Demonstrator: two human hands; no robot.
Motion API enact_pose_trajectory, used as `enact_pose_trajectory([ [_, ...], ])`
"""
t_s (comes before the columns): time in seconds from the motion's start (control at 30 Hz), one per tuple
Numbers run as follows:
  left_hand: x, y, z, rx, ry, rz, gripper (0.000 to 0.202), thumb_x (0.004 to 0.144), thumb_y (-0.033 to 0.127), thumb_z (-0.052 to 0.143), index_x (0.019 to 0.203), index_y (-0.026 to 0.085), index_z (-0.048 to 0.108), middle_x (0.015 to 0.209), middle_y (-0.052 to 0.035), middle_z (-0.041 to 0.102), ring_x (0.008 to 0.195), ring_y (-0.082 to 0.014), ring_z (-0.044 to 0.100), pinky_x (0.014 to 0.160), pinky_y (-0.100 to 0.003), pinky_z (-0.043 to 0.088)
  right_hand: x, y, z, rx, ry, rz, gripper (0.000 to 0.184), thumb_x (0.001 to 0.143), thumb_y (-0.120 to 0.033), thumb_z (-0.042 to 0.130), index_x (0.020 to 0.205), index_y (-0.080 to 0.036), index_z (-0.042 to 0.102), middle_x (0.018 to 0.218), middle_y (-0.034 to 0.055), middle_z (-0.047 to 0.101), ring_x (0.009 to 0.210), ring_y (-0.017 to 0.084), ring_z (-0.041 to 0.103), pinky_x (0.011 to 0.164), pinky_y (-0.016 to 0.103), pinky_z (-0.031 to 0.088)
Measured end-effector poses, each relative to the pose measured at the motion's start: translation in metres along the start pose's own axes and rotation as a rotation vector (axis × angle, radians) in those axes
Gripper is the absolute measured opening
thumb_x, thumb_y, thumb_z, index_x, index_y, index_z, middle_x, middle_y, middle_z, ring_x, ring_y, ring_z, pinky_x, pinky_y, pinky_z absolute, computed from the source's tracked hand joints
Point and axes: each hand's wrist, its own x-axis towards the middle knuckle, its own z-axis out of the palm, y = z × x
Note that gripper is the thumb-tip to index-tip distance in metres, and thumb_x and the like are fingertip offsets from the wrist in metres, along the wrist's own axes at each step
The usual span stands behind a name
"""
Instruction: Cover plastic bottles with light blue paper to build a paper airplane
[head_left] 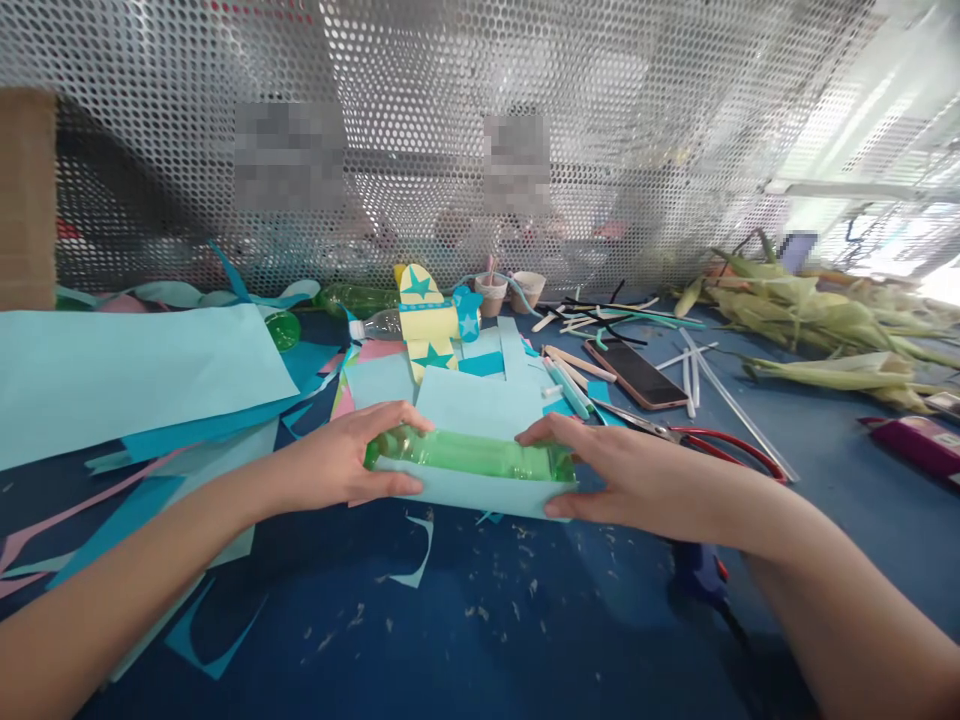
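Observation:
A green plastic bottle (465, 453) lies sideways on a light blue paper sheet (480, 402), whose near edge is folded up along the bottle's front. My left hand (360, 455) grips the bottle's left end, its thumb pressing the paper from the near side. Around the right end my right hand (600, 465) is closed the same way, fingers on top and thumb on the paper in front. Just behind stands a paper-covered bottle airplane (431, 325) in yellow and blue with star cutouts. Red-handled scissors (667, 432) lie right beside my right hand.
Coloured paper sheets (150, 370) and offcuts cover the left side. Right of centre lie markers (570, 388), a smartphone (636, 373), pipe cleaners (600, 318) and white glue sticks (739, 408). Corn husks (810, 310) pile far right. A blue glue gun (701, 575) sits under my right forearm.

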Motion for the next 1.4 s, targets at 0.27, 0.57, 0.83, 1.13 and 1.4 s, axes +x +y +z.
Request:
enact_pose_trajectory([
  [0.27,0.003,0.002,-0.002,0.040,0.039,0.043,0.049,0.083,0.061,0.054,0.117,0.026,0.050,0.108,-0.0059,0.061,0.089,-0.0229,0.061,0.070,-0.031,0.047,0.002,0.000,0.000,-0.006,-0.023,-0.007,0.047,0.091,-0.057,0.047,0.131,-0.032,0.041,0.119,0.0049,0.062,0.095,0.023,0.064,0.077,0.033,0.047],
  [0.57,0.006,0.003,0.001,-0.034,0.067,0.029,0.046,0.083,0.061,0.054,0.111,0.025,0.050,0.100,-0.0035,0.058,0.085,-0.0211,0.056,0.074,-0.032,0.044,0.001,-0.001,0.000,-0.022,-0.033,0.018,0.047,0.092,-0.056,0.045,0.133,-0.033,0.038,0.119,0.0046,0.062,0.098,0.025,0.065,0.079,0.036,0.048],
  [0.83,0.006,0.008,0.000,-0.061,0.057,0.027,0.043,0.082,0.059,0.055,0.108,0.024,0.050,0.102,-0.0033,0.058,0.088,-0.0211,0.056,0.075,-0.031,0.043,0.002,0.002,0.003,-0.020,-0.013,-0.009,0.052,0.093,-0.051,0.044,0.140,-0.034,0.029,0.137,0.0070,0.053,0.110,0.027,0.061,0.088,0.040,0.048],
  [1.13,0.013,0.003,-0.005,-0.089,0.002,-0.018,0.045,0.083,0.062,0.052,0.111,0.027,0.049,0.113,-0.0054,0.060,0.101,-0.0247,0.058,0.082,-0.035,0.046,0.006,0.006,-0.007,0.022,-0.099,0.011,0.055,0.092,-0.062,0.041,0.141,-0.039,0.032,0.139,0.0045,0.050,0.115,0.027,0.057,0.093,0.043,0.046],
  [1.4,0.021,0.000,-0.014,-0.095,-0.084,-0.032,0.046,0.085,0.064,0.051,0.114,0.028,0.048,0.121,-0.0063,0.059,0.107,-0.0254,0.058,0.086,-0.034,0.044,0.013,0.018,-0.008,0.179,-0.099,-0.071,0.053,0.092,-0.059,0.045,0.138,-0.034,0.038,0.143,0.0039,0.047,0.124,0.025,0.052,0.102,0.039,0.044],
])
